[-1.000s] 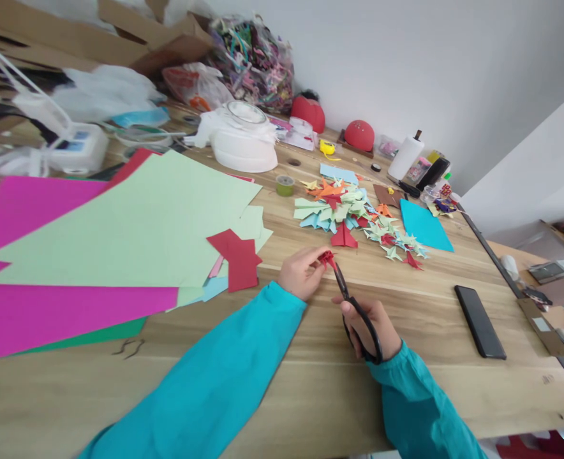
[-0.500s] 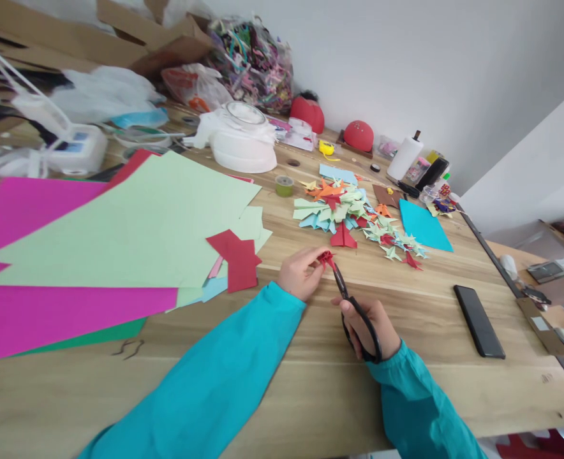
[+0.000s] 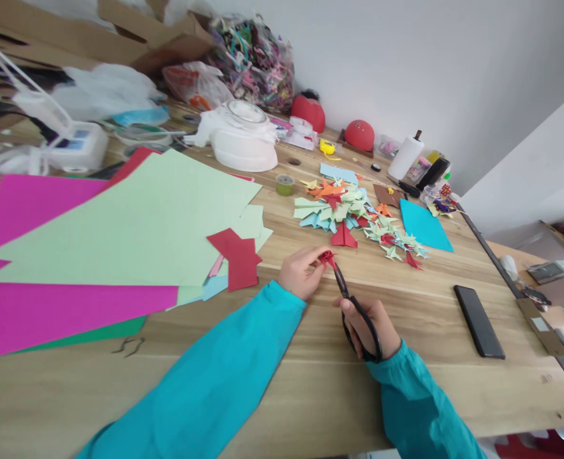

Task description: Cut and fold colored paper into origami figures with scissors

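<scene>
Paper piece [image 3: 327,257], small, red, folded, sits near frame centre, pinched in left hand [image 3: 301,273], grip closed; right hand [image 3: 376,324] wraps black-handled metal scissors [image 3: 342,284]. Probably light, easily crushed; best held by edges.

One left hand [image 3: 302,273], one right hand [image 3: 372,326], one pair of scissors [image 3: 342,284], one black phone [image 3: 479,322], one green roll [image 3: 284,185]

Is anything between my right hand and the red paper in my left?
Only the black scissors, held in your right hand, tips at the small red paper in your left hand. Nothing else visible intervenes.
</scene>
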### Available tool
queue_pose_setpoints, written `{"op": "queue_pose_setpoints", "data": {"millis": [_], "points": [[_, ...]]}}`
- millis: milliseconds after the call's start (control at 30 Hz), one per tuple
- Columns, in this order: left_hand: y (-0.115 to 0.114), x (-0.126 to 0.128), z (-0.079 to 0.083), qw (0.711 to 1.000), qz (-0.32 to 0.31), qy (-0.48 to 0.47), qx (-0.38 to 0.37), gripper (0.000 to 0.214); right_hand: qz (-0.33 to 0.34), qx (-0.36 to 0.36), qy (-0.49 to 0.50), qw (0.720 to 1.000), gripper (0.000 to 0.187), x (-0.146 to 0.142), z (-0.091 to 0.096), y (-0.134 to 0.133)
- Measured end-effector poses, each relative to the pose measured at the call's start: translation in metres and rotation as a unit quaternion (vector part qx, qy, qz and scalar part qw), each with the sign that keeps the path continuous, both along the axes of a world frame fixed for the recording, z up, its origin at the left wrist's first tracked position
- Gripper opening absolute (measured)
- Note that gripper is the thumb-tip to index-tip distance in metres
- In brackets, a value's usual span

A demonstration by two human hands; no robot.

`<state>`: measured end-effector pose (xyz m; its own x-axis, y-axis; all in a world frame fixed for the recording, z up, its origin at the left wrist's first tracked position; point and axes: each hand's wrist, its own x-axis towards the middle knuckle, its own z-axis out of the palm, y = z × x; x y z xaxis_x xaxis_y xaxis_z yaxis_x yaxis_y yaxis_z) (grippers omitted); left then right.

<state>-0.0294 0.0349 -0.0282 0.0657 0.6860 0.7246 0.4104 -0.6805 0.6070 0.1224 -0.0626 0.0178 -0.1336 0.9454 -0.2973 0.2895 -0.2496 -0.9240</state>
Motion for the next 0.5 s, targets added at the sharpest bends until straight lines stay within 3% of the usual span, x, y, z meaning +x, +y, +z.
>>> {"op": "queue_pose_setpoints", "data": {"millis": [500], "points": [[-0.0011,-0.0008,-0.0003,1.000,0.004,-0.002,-0.022,0.028,-0.004,0.006,-0.003,1.000,0.064,0.0001,-0.0011,-0.0005]]}}
